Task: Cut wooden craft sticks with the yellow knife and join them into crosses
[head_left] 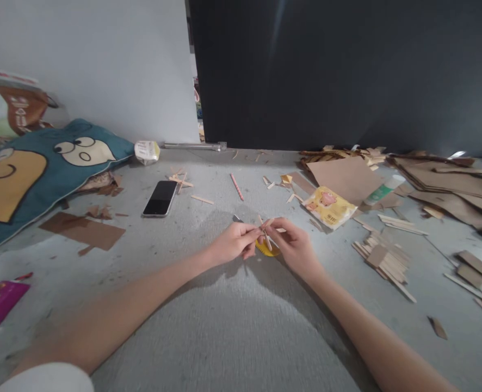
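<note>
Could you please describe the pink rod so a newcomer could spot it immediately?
On the grey table, look beyond the left hand, right of the black phone. The slim rod there is pink, unlike the pale wooden sticks nearby.

Pale wall point(86, 65) beside black panel point(347, 71)

A: Pale, matt wood shows in the slim stick point(269, 243) at the centre of the grey desk point(208, 337), itself dull and faintly grained.
B: And at left?
A: Soft, matt cloth covers the teal cushion point(121, 146); the phone point(160, 197) has a smooth, glossy black screen.
B: At right?
A: Shiny, plastic-looking film on the yellow packet point(329, 208), dull brown cardboard in the stacked sheets point(449, 182), unpolished wood in the piled sticks point(394, 265).
B: Far side?
A: A smooth dark panel point(347, 71) with a soft sheen.
</note>
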`<state>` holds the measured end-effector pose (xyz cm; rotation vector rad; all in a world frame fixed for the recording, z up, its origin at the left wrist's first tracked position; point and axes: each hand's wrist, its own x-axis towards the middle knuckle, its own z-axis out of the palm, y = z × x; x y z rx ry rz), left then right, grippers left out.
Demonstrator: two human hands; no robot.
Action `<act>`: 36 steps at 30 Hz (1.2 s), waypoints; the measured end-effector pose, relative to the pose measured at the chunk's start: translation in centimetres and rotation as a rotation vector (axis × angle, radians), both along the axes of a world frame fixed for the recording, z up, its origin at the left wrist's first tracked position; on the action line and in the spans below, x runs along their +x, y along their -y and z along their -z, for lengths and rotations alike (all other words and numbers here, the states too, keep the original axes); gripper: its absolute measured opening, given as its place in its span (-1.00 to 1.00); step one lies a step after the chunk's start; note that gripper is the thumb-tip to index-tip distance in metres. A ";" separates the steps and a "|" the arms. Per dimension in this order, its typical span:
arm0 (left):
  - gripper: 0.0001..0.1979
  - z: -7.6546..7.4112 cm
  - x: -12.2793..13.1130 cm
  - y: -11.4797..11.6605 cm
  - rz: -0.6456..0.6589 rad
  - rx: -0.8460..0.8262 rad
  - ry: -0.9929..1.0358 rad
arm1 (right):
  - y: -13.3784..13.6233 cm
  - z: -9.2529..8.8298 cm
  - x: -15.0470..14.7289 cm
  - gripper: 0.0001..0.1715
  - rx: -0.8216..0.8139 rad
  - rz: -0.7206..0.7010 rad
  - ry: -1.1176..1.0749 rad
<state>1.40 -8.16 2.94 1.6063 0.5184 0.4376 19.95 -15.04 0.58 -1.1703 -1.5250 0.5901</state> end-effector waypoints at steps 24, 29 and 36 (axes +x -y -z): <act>-0.62 2.0 -0.4 -1.7 -0.287 0.239 -0.047 | -0.4 0.0 2.3 -0.77 0.273 0.287 0.371; -0.69 2.8 -1.0 -4.0 -0.445 0.248 0.005 | 0.0 0.4 0.5 -0.75 0.090 0.202 0.773; -0.69 3.2 -1.8 -6.3 -0.654 0.346 -0.036 | 1.3 0.4 -1.9 -0.62 -0.223 0.211 0.814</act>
